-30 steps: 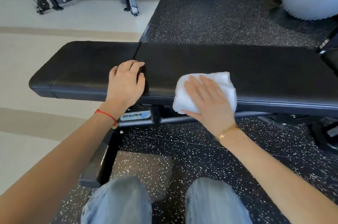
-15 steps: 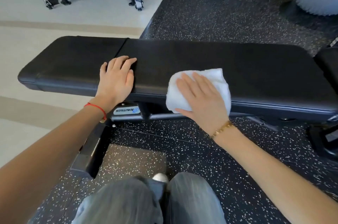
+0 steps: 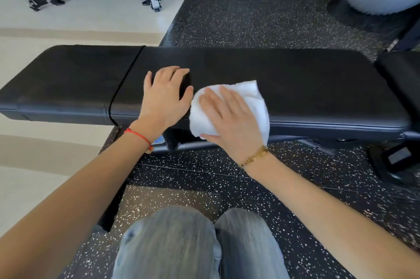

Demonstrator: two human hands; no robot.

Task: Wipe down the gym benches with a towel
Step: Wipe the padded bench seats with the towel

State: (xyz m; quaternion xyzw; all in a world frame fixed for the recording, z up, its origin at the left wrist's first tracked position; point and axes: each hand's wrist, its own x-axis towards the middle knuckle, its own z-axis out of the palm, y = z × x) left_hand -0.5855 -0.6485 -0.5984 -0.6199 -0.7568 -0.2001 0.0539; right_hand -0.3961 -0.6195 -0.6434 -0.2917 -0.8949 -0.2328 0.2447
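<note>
Towel (image 3: 254, 101), white and bunched, lies on the near half of the black bench (image 3: 295, 78), part of it draped over the front edge. Right hand (image 3: 229, 119) lies flat on top of it, fingers (image 3: 213, 103) straight and slightly spread, pressing down and not curled round the cloth. Left hand (image 3: 164, 94) rests on the bare pad just beside the towel, thumb almost touching its left margin; fingers straight and close together, holding nothing, apparently bracing. Bench long axis runs left to right across the view; a seam (image 3: 127, 87) divides a shorter left pad from the longer right pad, and both hands sit on the longer one, right of the seam. From the towel, most of the unwiped-looking length lies to the right, a shorter stretch plus the small pad to the left, where the left hand blocks the path. Judgement: a stroke rightward along the axis is open; a stroke leftward needs the left hand lifted first. Hard to tell: whether any part of the surface is already wiped, no damp trace being visible. Frame underneath mostly hidden by arms; a second pad (image 3: 402, 78) is cut off at right edge.
</note>
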